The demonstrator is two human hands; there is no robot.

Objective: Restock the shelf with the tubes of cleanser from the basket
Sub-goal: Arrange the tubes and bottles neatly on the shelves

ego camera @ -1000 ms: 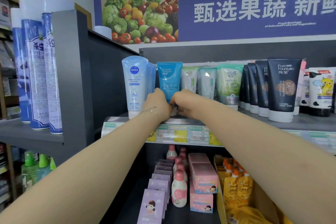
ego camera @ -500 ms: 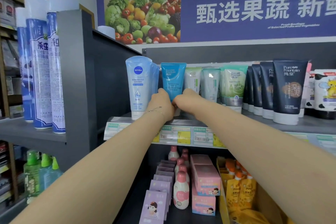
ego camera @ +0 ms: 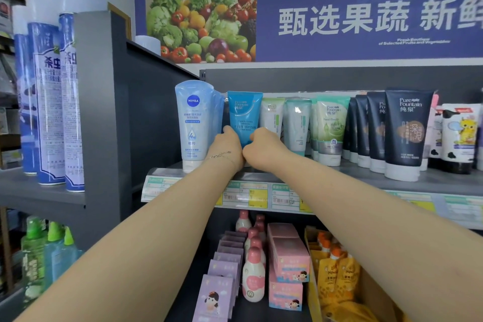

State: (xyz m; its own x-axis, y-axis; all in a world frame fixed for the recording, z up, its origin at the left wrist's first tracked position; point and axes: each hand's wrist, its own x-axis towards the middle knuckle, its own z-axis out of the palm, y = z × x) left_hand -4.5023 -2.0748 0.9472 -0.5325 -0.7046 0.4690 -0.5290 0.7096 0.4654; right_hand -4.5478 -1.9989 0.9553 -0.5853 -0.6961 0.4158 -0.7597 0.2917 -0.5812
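A bright blue cleanser tube (ego camera: 244, 115) stands cap-down on the grey top shelf (ego camera: 444, 183), between light blue Nivea tubes (ego camera: 194, 123) and pale green tubes (ego camera: 298, 125). My left hand (ego camera: 230, 148) and my right hand (ego camera: 266, 145) both grip the lower part of the blue tube, knuckles touching. Its cap is hidden behind my hands. The basket is out of view.
Dark navy tubes (ego camera: 403, 133) and cartoon-print tubes (ego camera: 460, 136) fill the shelf's right side. Tall blue spray cans (ego camera: 49, 86) stand on the left unit. Below are pink bottles (ego camera: 253, 274), pink boxes (ego camera: 287, 264), purple packs and yellow pouches (ego camera: 337, 274).
Both hands have stayed on the blue tube, sliding slightly up its sides. My head has moved a little, shifting the shelf rightward in view.
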